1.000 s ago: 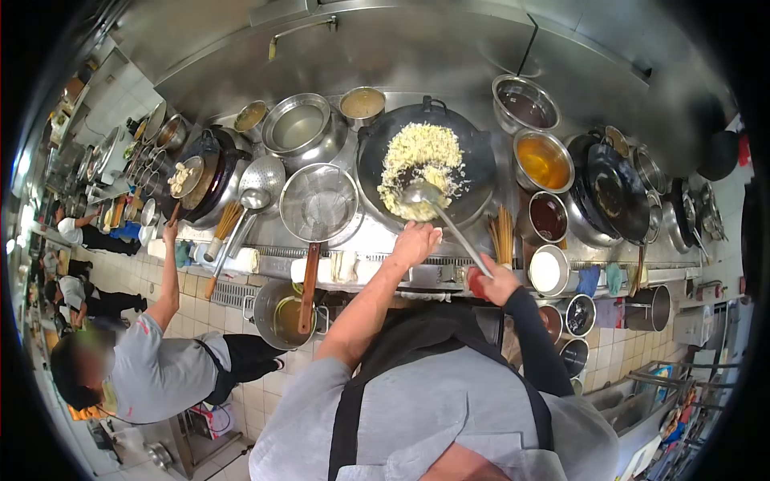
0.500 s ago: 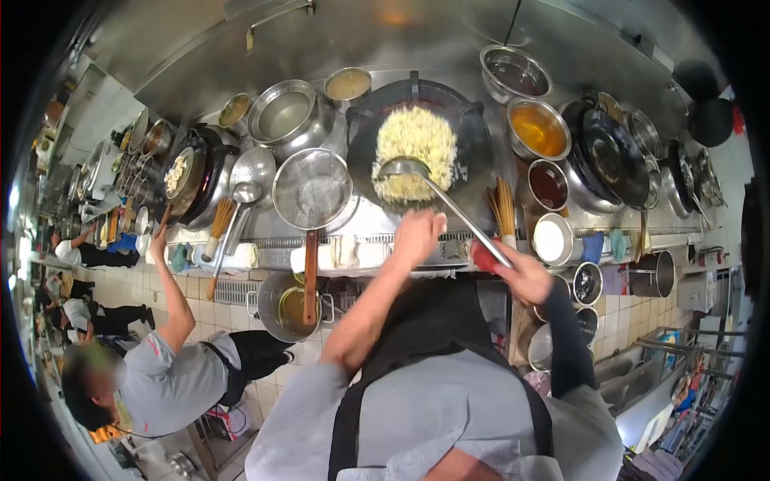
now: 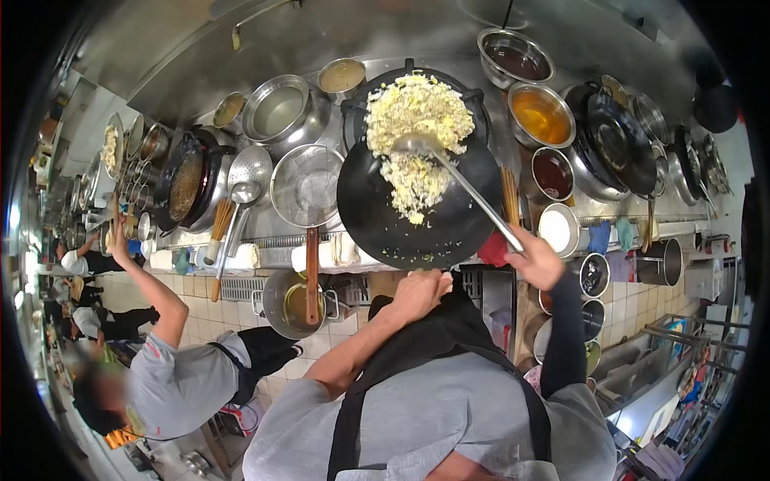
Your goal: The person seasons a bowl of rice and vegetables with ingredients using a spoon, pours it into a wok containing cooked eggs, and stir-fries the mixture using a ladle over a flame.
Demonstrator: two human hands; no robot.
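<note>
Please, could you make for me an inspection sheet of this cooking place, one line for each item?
Surface: steel counter, crowded.
Job's things: wok, ladle; grainy yellowish food, some beyond the wok's far rim, seemingly airborne.
Clutter: wooden-handled strainer, bowl of orange liquid, bamboo brush, other bowls and pots.
Hands: right hand grips the ladle's handle; left hand at the wok's near rim, grip unclear.
Cables: nothing seen near the wok.
Surroundings: co-worker at left, arm raised; more people farther off.

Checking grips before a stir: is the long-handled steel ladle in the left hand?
No, the right hand holds the ladle, while the left hand is at the near rim of the round black wok.
</note>
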